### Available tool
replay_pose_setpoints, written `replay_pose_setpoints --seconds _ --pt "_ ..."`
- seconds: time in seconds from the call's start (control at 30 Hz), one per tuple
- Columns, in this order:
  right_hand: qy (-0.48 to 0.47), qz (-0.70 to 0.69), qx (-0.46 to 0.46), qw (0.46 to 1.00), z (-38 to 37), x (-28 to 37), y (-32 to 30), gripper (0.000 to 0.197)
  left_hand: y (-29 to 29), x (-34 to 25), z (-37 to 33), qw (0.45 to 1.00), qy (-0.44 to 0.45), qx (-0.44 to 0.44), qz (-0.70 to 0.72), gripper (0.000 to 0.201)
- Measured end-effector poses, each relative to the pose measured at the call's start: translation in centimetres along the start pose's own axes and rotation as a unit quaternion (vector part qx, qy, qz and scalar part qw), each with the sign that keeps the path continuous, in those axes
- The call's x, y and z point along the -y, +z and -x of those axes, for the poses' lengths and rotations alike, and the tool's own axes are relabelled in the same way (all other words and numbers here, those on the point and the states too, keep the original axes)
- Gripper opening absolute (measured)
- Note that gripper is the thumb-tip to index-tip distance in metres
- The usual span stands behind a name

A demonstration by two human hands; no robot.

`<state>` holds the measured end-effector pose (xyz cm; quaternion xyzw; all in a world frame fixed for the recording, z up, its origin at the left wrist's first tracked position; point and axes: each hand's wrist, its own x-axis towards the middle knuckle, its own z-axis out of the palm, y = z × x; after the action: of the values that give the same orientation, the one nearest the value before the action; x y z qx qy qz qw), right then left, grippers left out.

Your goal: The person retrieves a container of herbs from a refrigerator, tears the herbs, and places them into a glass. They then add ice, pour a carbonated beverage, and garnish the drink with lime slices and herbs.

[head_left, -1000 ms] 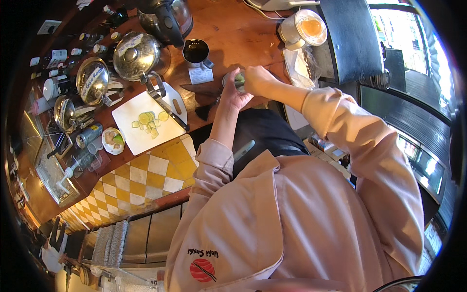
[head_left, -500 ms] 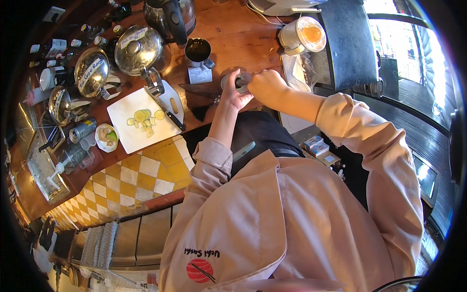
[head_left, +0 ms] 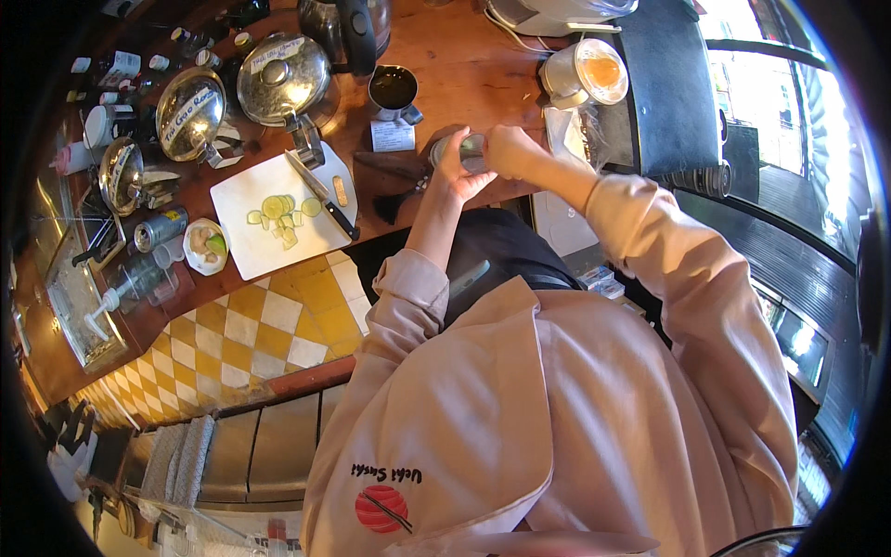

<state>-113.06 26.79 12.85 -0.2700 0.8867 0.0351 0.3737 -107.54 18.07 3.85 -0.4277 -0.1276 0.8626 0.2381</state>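
Note:
My left hand (head_left: 455, 174) is wrapped round a small cup-like container (head_left: 473, 148), grey and partly see-through, held over the table's near edge. My right hand (head_left: 516, 153) is closed right beside the container's rim; what its fingers grip, if anything, is hidden. To the left lies a white cutting board (head_left: 243, 197) with several pale green slices (head_left: 281, 212) of what looks like lime. A knife (head_left: 322, 195) with a black handle rests across the board's right side. Beyond my hands stands a dark-filled metal cup (head_left: 393, 88), a white label (head_left: 393, 136) by it.
A white bowl (head_left: 205, 249) with food pieces and a can (head_left: 160, 230) sit left of the board. Behind it are lidded metal pots (head_left: 283, 79), a kettle (head_left: 357, 37) and bottles. A white tub (head_left: 585, 72) with orange contents stands right, near a dark appliance (head_left: 664, 88).
The whole picture has shifted slightly right and downward. Both hands stay together at the container, with the right fist still at its rim.

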Motion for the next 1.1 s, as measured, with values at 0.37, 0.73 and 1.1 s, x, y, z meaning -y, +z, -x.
replay_pose_setpoints --seconds 0.37,0.73,1.1 --pt "-0.204 0.273 -0.129 0.931 4.1 0.9 -3.7 0.011 -0.6 -0.2 -0.5 0.996 0.047 0.029 -0.075 0.044" --pt "-0.142 0.19 -0.074 0.969 3.9 -0.3 0.7 0.013 -0.9 -0.1 0.3 0.992 0.005 0.072 -0.104 0.033" --pt "0.042 0.003 0.015 0.999 -0.2 1.3 -3.7 0.026 -0.6 0.3 -0.2 0.992 0.088 0.033 -0.084 0.048"
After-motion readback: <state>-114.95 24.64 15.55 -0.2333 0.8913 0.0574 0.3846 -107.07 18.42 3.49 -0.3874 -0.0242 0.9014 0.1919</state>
